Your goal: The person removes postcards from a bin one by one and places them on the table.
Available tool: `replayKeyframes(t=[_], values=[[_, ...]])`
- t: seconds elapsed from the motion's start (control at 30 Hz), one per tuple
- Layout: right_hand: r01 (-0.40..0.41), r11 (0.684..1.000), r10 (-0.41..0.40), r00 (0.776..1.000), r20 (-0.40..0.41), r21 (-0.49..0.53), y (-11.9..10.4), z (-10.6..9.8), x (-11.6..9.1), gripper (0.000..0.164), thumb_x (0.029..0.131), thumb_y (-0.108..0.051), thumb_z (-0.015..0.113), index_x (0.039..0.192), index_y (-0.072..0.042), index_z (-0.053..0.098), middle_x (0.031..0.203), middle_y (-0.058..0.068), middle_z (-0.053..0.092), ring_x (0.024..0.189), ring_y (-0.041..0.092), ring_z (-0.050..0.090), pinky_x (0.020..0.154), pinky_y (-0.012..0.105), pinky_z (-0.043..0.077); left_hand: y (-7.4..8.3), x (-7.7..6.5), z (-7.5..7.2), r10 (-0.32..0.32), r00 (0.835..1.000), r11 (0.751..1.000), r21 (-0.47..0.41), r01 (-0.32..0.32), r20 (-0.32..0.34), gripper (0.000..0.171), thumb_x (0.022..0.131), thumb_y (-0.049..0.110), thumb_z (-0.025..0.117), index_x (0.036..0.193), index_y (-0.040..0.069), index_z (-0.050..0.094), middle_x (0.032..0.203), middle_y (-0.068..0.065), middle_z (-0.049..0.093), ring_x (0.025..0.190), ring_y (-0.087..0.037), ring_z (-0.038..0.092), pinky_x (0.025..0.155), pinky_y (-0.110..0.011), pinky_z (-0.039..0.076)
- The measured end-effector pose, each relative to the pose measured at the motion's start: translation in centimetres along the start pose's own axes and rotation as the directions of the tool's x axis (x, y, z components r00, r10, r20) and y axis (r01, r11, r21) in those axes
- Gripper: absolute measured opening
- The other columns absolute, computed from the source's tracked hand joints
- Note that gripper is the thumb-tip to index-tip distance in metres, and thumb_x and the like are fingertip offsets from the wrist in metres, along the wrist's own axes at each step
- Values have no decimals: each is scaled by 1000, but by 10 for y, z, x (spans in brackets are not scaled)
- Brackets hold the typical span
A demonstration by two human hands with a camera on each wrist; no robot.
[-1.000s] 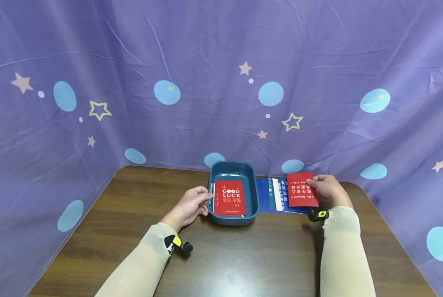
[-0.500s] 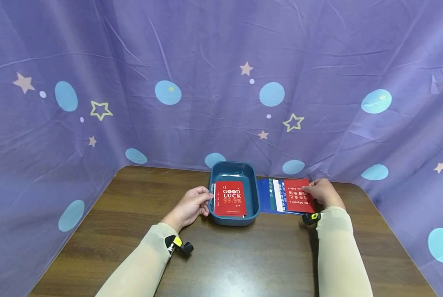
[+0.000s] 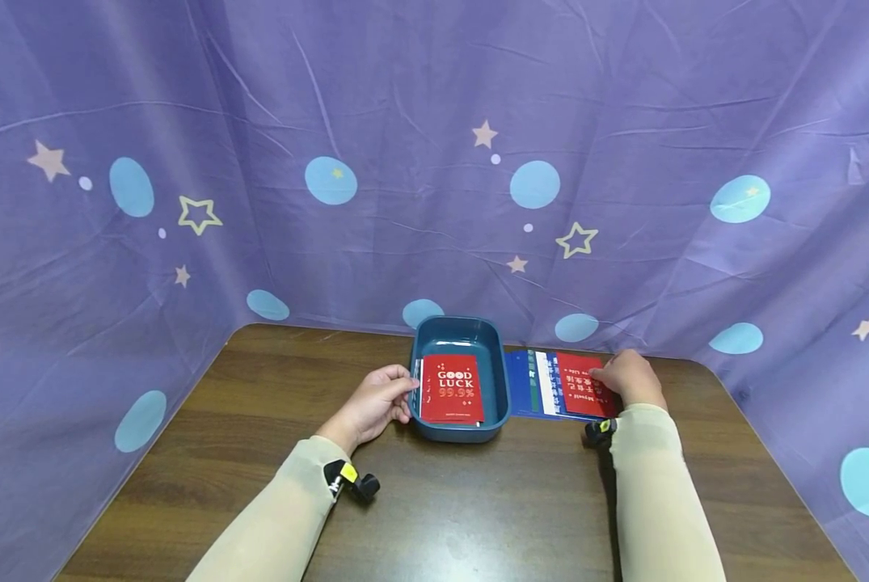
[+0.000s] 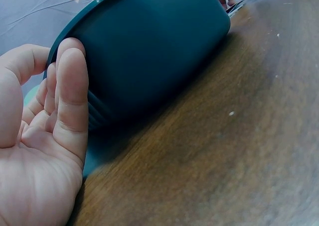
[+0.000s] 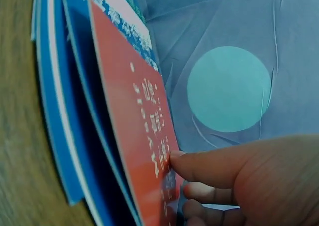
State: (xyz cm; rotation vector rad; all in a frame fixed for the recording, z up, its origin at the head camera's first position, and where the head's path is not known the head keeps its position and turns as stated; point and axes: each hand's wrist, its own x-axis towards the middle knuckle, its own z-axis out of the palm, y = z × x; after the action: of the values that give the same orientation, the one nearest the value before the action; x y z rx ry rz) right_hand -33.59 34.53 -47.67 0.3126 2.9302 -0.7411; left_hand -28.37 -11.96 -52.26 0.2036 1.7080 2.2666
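In the head view, the tray (image 3: 457,434) stands near the middle of the table's (image 3: 492,505) far edge, and the fanned blue cards (image 3: 519,384) lie just beside its right side, toward the table's far right corner. The change is on that side: the red card (image 3: 580,386) has come lower and slightly toward the tray over the last second, and the right hand (image 3: 632,380) has moved with it. The red card now overlaps the right end of the fan, so it seems to be joining the blue cards as their top layer. The tray, the left hand (image 3: 379,400) and the luck card (image 3: 451,388) have kept their places. The luck card lies in the tray's near part, closer to its left side, with pale edges showing from under it. The curtain (image 3: 405,121) hangs behind.

In the left wrist view, the left hand pinches the tray's left wall, thumb at the rim and other fingers along the outside. This looks like a steadying hold.

In the right wrist view, the right hand pinches the red card by its right edge, thumb on the printed face. Whether the fingers behind also take blue cards cannot be told. A dark gap shows between the red card's near edge and the blue one below, so it probably does not lie flat yet.
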Motion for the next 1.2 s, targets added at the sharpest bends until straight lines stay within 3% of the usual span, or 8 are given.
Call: replayKeyframes(t=[0.23,0.5,0.63,0.77,0.97,1.2], values=[[10,1000,-10,1000,3,27,-9,-8,-1,33,97,-34,72,85,-3,67,90,19,66,87,37,62,76,48,55,1,0,0,-2,1000,1000,4,2,-3,13,101,5,64,89,9,61,63,1,61,48,-10,62,43,-19,56],[136,980,-136,991,-10,145,-45,-20,-10,36,100,-37,71,101,-1,69,99,16,67,94,34,60,78,44,53,1,0,0,-1,1000,1000,6,1,-2,13,102,5,63,89,9,61,63,0,60,48,-11,62,44,-19,56],[245,957,-243,970,-33,155,-73,-21,-18,38,100,-40,72,104,-2,69,106,19,71,97,34,63,83,48,56,2,0,0,-6,1000,1000,4,6,-6,12,102,6,64,90,9,61,63,0,61,49,-11,62,43,-19,56],[318,932,-320,947,-15,174,-97,-17,-25,36,100,-40,72,102,-5,71,97,16,74,87,29,67,76,43,59,1,0,-1,-11,1000,1000,4,11,-11,11,101,6,65,91,9,61,63,0,60,49,-11,62,44,-19,56],[368,897,-383,924,16,245,-119,-9,-34,32,100,-37,75,103,-5,70,88,14,74,74,22,67,64,33,57,0,1,-1,-13,1000,1000,3,13,-12,12,101,5,64,91,8,60,63,-1,60,49,-11,62,44,-19,56],[392,885,-416,908,49,252,-139,2,-38,32,100,-39,75,105,-8,71,86,14,74,76,31,71,65,36,56,1,1,0,-10,1000,1000,-4,10,-8,12,102,4,63,91,7,59,63,-1,60,48,-11,61,43,-19,56]])
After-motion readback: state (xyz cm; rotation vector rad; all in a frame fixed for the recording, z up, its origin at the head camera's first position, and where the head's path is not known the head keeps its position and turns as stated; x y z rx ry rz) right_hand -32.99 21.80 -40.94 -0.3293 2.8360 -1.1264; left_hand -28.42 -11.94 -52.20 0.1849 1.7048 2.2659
